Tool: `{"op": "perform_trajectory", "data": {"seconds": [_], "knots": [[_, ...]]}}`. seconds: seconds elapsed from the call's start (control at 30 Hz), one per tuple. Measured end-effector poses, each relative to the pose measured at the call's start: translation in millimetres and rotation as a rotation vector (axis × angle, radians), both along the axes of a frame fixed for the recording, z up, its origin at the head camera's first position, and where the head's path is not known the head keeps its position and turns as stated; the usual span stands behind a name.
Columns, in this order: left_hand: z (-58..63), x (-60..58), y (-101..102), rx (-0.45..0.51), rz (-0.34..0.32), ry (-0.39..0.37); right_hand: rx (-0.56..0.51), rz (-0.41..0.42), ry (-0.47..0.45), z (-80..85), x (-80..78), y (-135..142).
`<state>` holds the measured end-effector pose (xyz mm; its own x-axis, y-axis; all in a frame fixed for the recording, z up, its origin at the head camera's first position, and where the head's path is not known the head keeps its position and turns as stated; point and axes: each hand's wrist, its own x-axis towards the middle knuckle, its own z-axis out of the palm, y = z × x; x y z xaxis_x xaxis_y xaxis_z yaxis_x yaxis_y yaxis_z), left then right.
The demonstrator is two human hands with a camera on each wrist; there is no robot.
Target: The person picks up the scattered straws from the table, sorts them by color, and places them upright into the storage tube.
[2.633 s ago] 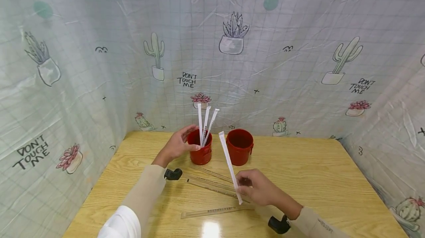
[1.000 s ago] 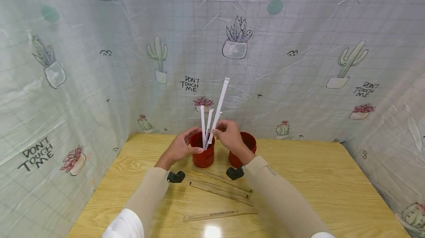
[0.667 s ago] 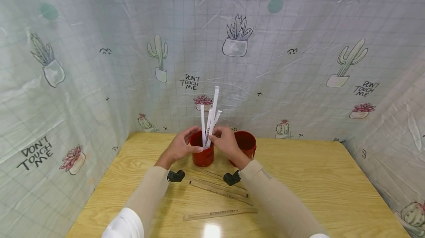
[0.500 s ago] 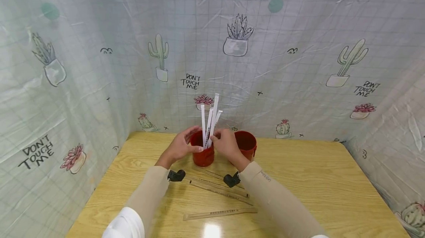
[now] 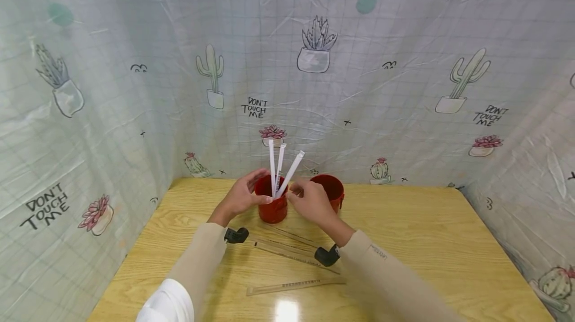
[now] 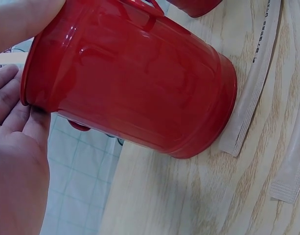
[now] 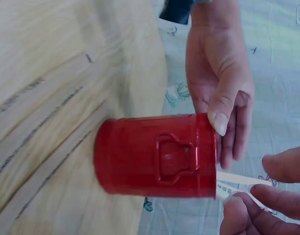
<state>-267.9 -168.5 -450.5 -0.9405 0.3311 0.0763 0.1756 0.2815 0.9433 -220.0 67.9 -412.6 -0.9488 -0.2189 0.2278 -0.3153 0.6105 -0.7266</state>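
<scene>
My left hand [image 5: 238, 198] holds the rim of a small red bucket [image 5: 272, 213], thumb on the near side and fingers round the far left. Several white paper-wrapped straws [image 5: 293, 172] lean upright in it, partly overlapping. At the bucket's right rim is my right hand [image 5: 316, 204], loosely bent. In the right wrist view its thumb [image 7: 289, 164] stands apart from the fingers, close to the straws' upper parts, with no straw pinched between them. A side handle [image 7: 176, 159] shows on the bucket there. The left wrist view has the bucket wall [image 6: 140, 78] up close.
A second red bucket [image 5: 338, 203] stands just right, partly behind my right hand; none of its contents show. Several brown paper-wrapped straws [image 5: 287, 249] lie across the wooden table in front, with one [image 5: 292, 287] nearer me. A patterned curtain [image 5: 377, 127] hangs behind the table.
My right hand brought a white wrapped straw from the table area to the left bucket, lowered it in and let go, then drew slightly back right. My left hand stayed on the rim.
</scene>
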Motion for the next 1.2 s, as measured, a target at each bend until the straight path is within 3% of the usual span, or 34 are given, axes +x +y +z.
{"op": "perform_trajectory", "data": {"seconds": [0.3, 0.5, 0.73, 1.2], "knots": [[3.0, -1.8, 0, -0.044, 0.013, -0.007, -0.007, 0.092, -0.031, -6.8, 27.9, 35], [5.9, -3.3, 3, -0.064, 0.044, -0.018, 0.006, 0.142, -0.053, -6.6, 36.5, 55], [14.7, -0.3, 11, -0.116, 0.074, 0.023, 0.051, 0.217, -0.064, -5.4, 44.6, 78], [28.8, 12.4, 29, -0.020, 0.052, 0.047, 0.050, 0.242, -0.082, -6.5, 55.3, 100]]}}
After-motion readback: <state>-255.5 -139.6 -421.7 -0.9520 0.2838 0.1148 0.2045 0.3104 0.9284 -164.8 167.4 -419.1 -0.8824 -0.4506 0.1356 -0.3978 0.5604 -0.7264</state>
